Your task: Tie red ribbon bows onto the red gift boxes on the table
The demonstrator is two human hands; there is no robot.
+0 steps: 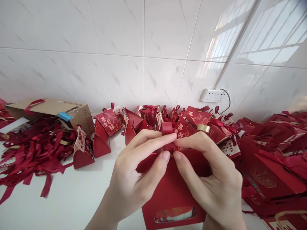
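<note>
A red gift box (172, 195) with a rounded slot in its lower front stands before me. Something pale and colourful shows through the slot. From its top rises a dark red ribbon (166, 127) in a loop. My left hand (141, 172) pinches at the base of the ribbon with thumb and forefinger. Facing it, my right hand (208, 175) also pinches there, thumb in front and forefinger behind. The tips of both hands nearly meet, and they partly hide what lies between them.
Loose red ribbons (35, 150) are heaped at the left, beside an open cardboard box (81, 111). Small red boxes (102, 139) line the tiled wall. Larger red gift boxes (268, 166) crowd the right. A power strip (212, 95) is on the wall.
</note>
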